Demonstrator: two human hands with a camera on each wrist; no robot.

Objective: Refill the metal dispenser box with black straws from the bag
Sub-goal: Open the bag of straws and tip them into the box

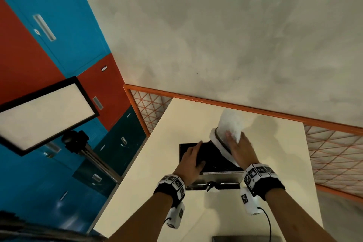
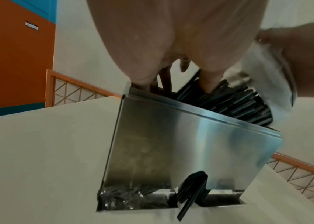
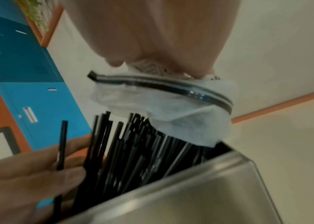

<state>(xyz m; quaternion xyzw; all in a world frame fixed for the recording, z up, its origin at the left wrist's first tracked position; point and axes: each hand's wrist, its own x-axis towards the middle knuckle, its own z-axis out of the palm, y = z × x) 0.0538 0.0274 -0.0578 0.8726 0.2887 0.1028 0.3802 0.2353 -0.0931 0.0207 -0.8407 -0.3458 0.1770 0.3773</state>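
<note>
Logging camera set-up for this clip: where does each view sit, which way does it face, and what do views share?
Head: worn high, facing down at the cream table; both forearms and hands show.
Left wrist: low by the shiny metal dispenser box, facing up along the left hand.
Right wrist: beside the box, facing the white plastic bag gripped by the right hand.
Shared: the black straws spilling into the box.

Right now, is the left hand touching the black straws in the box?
Touching. The right wrist view shows the left hand with its fingers against the black straws standing in the metal dispenser box, one straw lying across them.
</note>
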